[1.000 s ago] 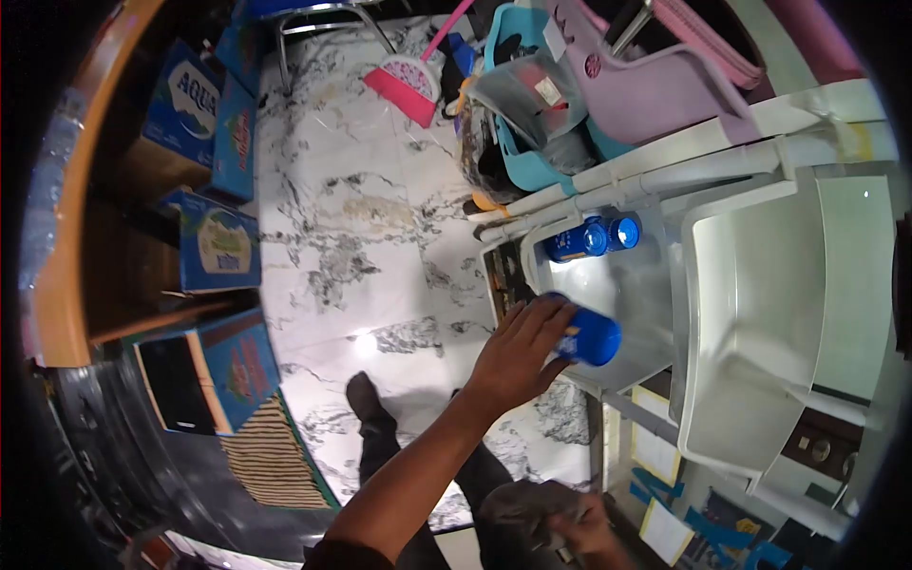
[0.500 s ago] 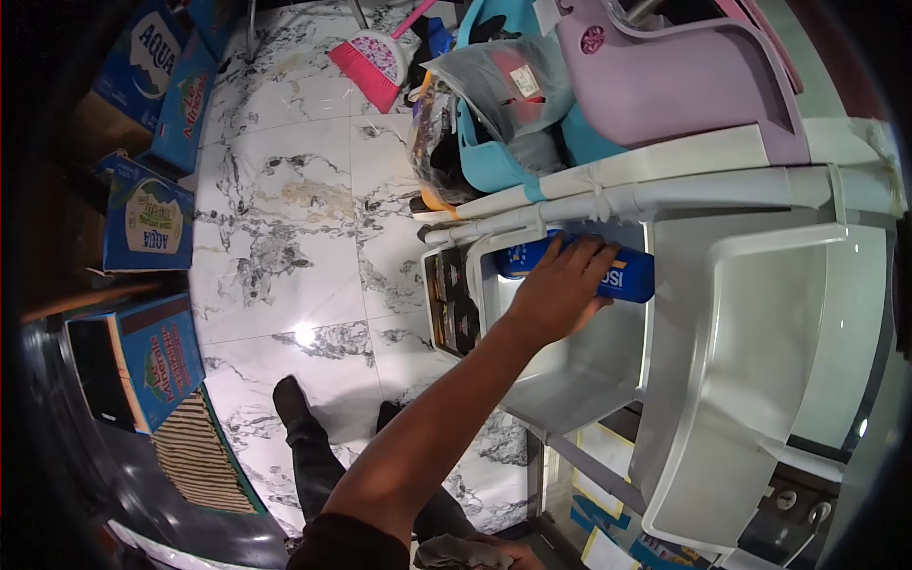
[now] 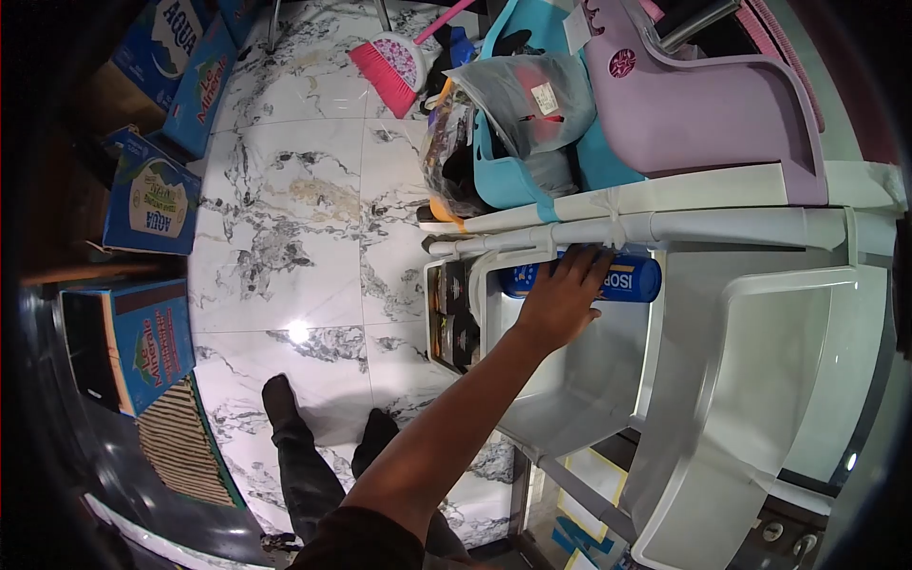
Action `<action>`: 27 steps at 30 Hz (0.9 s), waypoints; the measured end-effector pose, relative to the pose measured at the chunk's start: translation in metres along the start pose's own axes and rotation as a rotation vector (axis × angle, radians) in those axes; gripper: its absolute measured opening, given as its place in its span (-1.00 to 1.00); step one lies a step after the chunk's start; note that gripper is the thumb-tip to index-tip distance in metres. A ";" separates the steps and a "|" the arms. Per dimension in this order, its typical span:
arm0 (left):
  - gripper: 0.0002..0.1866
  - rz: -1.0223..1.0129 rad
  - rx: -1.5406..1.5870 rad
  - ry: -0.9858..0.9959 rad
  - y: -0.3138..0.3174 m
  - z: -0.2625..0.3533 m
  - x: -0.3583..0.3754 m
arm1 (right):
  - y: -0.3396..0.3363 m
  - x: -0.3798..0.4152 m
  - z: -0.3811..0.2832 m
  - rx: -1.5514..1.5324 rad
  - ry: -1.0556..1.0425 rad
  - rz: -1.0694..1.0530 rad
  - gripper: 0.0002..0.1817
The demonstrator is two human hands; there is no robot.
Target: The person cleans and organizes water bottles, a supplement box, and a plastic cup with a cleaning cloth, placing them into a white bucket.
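Note:
My left hand [image 3: 562,293] reaches into the white bin and lies over a blue bottle [image 3: 641,278] with white lettering. Its fingers curl over the bottle's far side, and the thumb shows below the bottle. The bottle lies on its side along the far inner wall of the bin [image 3: 570,399]. Beyond my fingertips runs a white rail [image 3: 703,228]. My right hand is out of view.
To the right stands another pale bin [image 3: 760,380]. Behind the rail are a purple plastic piece [image 3: 703,114] and a grey bag [image 3: 527,100]. A pink broom [image 3: 385,81] and blue cartons [image 3: 152,199] stand around the marble floor [image 3: 275,209].
The view has shifted slightly. My left thumb has moved away from the bottle's near side, while my fingers stay over it. My right hand, seen earlier with a grey cloth, has left the view.

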State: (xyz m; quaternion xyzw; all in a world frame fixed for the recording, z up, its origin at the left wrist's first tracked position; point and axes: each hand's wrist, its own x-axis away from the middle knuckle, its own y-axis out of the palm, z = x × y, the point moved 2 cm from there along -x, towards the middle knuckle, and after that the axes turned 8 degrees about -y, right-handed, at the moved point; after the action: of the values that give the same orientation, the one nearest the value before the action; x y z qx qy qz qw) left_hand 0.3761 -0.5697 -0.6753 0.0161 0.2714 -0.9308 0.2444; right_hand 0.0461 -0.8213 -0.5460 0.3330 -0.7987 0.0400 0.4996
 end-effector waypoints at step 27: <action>-0.43 -0.342 0.282 -0.360 -0.331 0.080 0.259 | 0.168 -0.004 -0.183 0.173 -0.481 0.388 -0.56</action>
State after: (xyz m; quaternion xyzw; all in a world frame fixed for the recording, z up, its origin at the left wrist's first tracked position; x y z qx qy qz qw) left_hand 0.0027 -0.4838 -0.4844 -0.1617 0.0902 -0.9749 0.1237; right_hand 0.0927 -0.6165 -0.4130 0.2158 -0.9361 0.1223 0.2493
